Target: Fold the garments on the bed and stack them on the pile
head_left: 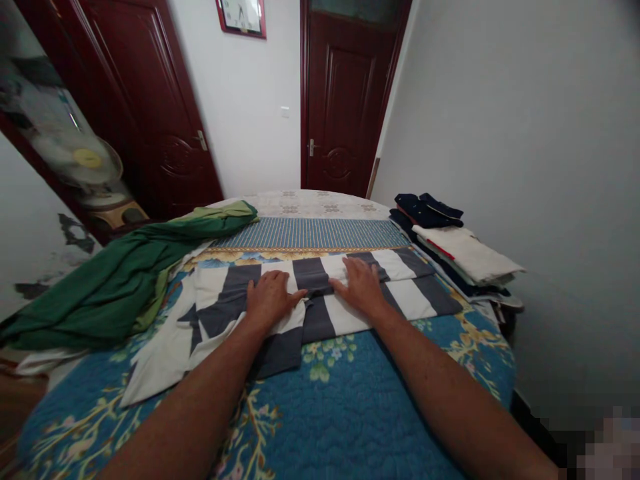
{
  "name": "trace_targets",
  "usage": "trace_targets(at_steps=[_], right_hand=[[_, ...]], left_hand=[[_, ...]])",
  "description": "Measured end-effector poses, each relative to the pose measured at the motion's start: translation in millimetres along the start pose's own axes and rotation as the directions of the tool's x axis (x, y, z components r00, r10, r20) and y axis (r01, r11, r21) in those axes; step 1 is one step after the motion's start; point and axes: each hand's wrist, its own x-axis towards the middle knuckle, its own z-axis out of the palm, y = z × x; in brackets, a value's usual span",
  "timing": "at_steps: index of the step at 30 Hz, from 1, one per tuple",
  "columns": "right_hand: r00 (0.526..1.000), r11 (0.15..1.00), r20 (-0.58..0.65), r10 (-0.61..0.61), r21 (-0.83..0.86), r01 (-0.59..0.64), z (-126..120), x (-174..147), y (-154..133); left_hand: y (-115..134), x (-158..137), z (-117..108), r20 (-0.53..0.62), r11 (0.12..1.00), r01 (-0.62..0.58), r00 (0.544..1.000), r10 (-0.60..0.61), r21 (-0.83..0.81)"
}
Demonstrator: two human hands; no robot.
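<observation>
Blue floral cover (340, 420) underneath. Across its middle lay a striped cloth (319, 321), grey and white, in a long folded strip; left end loose and rumpled, right end fairly flat. Left hand (273, 297) rested on it beside the bunched part, thumb out and fingers apart; right hand (361, 285) lay farther along, likewise spread. Neither gripped; both pressed from above. My judgement: light, even strokes with flat palms suited this best, creases by the left thumb eased out first, long edges kept lined up. Green garment (120, 273) heaped at left; folded clothes (470, 253) stacked at right, near the wall (525, 133). Dark red door (345, 100) beyond.
</observation>
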Motion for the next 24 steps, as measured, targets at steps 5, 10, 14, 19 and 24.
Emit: trace_targets(at_steps=[5, 10, 14, 19, 24], right_hand=[[0.983, 0.991, 0.126, -0.133, 0.008, 0.133, 8.7, -8.2, -27.5], [0.978, 0.988, 0.147, -0.150, 0.053, 0.143, 6.0, -10.3, -32.7], [0.970, 0.979, 0.149, -0.194, 0.090, 0.182, 3.9, -9.9, -34.8], [0.987, 0.997, 0.142, -0.071, 0.035, 0.067, 2.4, 2.4, -16.2], [0.957, 0.968, 0.164, 0.241, -0.107, -0.225, -3.8, 27.1, 43.9]], left_hand=[[0.0, -1.9, 3.4, 0.001, 0.999, 0.012, 1.000, -0.012, -0.031], [0.2, -0.8, 0.3, 0.038, 0.998, 0.016, 0.999, -0.014, -0.054], [1.5, -0.6, -1.0, 0.047, 0.999, 0.021, 0.999, -0.019, -0.028], [-4.2, 4.5, 3.5, 0.104, 0.999, 0.032, 0.994, -0.032, 0.001], [-8.3, 8.2, 4.4, 0.132, 0.996, 0.077, 0.988, -0.082, 0.039]])
